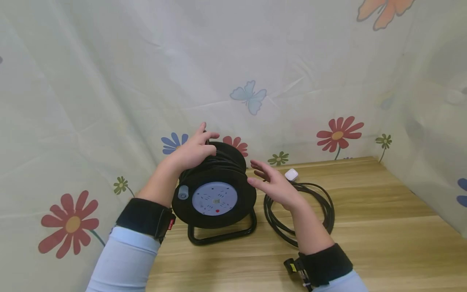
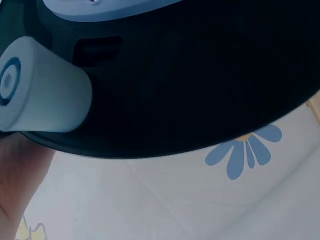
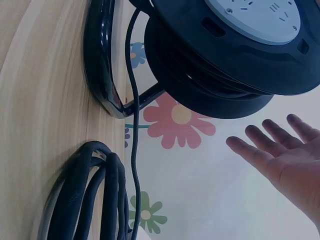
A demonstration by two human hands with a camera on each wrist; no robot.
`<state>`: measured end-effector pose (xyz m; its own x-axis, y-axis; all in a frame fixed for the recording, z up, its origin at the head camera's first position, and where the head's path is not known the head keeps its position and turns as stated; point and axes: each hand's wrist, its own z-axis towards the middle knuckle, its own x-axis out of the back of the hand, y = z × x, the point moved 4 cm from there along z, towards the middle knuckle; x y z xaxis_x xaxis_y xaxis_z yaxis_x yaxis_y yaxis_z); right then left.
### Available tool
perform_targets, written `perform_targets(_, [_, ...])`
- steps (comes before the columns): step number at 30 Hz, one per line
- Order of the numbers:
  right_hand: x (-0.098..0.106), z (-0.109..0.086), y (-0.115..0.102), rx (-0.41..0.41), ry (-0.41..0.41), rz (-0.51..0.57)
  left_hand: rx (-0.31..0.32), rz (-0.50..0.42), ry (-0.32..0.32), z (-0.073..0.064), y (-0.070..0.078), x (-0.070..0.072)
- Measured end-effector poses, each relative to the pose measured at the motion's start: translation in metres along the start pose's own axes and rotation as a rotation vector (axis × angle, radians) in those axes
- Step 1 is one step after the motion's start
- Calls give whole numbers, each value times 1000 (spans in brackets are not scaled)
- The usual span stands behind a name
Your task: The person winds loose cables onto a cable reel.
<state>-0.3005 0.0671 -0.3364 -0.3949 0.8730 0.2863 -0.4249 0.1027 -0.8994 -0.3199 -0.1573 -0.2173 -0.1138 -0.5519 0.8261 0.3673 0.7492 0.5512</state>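
A black cable reel (image 1: 214, 177) with a pale round socket panel (image 1: 214, 198) and a grey knob (image 1: 183, 192) stands on a tubular stand (image 1: 222, 237). My left hand (image 1: 195, 151) is over the top of the reel, fingers spread and mostly straight, beside a dark upright part there. In the left wrist view the reel's disc (image 2: 175, 90) hides most of that hand. To the right of the reel my right hand (image 1: 271, 184) holds nothing, its fingers extended and its thumb close to the disc's rim. Black cable (image 3: 210, 82) is wound between the discs.
A loose coil of black cable (image 1: 330, 213) lies on the wooden table (image 1: 379, 227) right of the reel, under my right forearm. A white plug (image 1: 291, 174) sits at its back edge. Behind the table hangs a flower-patterned sheet (image 1: 292, 121). One cable strand (image 3: 134, 125) runs from reel toward coil.
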Motion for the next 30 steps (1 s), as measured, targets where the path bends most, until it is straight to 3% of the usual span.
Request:
perform_targets(6, [4,4,16,20,27,-10,15,101,39,-1,3,1])
perform_targets(15, [9,-3,2,71,60,-33,1,314,229,-14,12,4])
perform_targets(24, [6,-19,-43,102,46,-65,-97,269,422,-42,13,3])
perform_targets(30, [7,-24,-52,124,41,-96,-157,292,553,-65,10,-6])
